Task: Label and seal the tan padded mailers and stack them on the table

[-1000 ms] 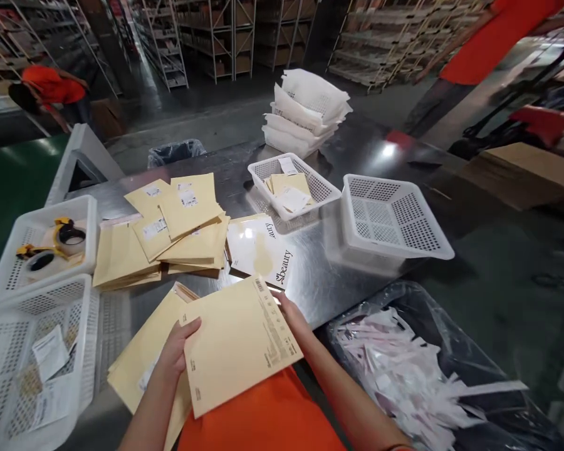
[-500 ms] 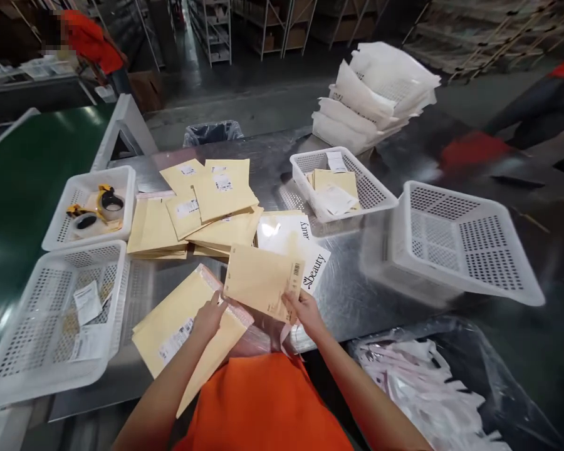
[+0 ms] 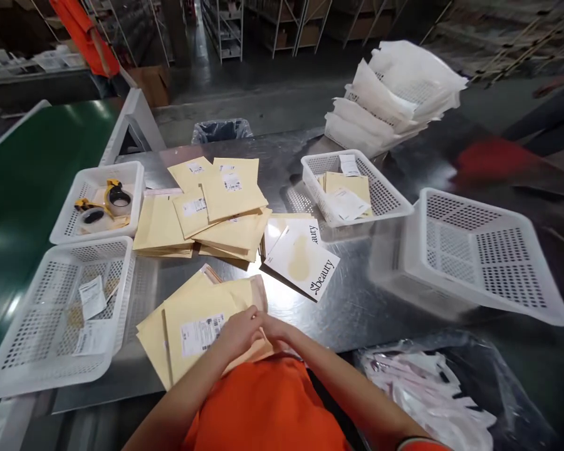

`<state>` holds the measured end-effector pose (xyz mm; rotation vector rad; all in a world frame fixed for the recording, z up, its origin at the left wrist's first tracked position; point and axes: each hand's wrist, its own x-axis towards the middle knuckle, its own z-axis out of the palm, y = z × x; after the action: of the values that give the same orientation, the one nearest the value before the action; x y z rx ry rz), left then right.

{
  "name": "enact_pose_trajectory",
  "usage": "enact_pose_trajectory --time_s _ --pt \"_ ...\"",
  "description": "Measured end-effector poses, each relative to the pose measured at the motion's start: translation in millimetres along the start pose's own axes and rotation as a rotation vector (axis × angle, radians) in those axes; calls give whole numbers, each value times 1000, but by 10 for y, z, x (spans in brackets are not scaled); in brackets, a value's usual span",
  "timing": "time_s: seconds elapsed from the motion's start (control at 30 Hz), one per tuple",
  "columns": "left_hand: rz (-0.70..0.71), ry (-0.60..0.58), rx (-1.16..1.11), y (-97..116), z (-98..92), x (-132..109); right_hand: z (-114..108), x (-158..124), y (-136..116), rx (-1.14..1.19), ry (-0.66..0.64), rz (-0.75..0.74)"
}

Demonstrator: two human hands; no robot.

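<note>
A padded yellow envelope [image 3: 188,316] with a white shipping label lies close to my body, its open end raised at my hands. My left hand [image 3: 239,332] is closed on the envelope's open end. Beside it, my right hand [image 3: 270,329] is closed at the same end, close to my shirt; a tan piece shows just below the hands, and what the right fingers hold is hidden. Under the labelled envelope lies another yellow envelope [image 3: 151,329]. Farther back, a pile of labelled envelopes [image 3: 232,194] sits beside white cards with "beauty" print [image 3: 303,257].
At left are a basket with tape dispensers [image 3: 59,228] and a basket with papers [image 3: 31,326]. Right are a basket with envelopes [image 3: 390,213], a tilted basket [image 3: 545,269], stacked lined baskets [image 3: 395,94] and a bag of strips [image 3: 432,394]. A person [image 3: 87,41] stands back left.
The tan card that my right hand held up has moved down to the envelope's opening. Both hands have come together near my shirt, and the labelled envelope has turned and lifted.
</note>
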<state>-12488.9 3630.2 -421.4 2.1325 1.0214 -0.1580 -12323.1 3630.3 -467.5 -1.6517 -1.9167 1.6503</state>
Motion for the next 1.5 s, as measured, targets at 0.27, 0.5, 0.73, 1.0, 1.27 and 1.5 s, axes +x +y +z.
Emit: enact_pose_trajectory --time_s 0.27,0.5,0.73,1.0,1.27,1.5 --pt "-150 144 6 -264 127 -306 -1 -57 29 -390 65 28" --pt "-343 71 156 -350 689 -453 194 -411 368 -811 -25 -47" --pt "-327 72 109 -306 541 -472 125 -276 366 -892 -39 -158" --pt "-329 84 123 -335 586 -489 -236 -183 374 -584 289 -252" --pt "-344 83 184 -328 593 -479 -22 -299 268 -898 4 -251" --pt "-325 109 170 -377 625 -496 -222 -174 291 -456 381 -374"
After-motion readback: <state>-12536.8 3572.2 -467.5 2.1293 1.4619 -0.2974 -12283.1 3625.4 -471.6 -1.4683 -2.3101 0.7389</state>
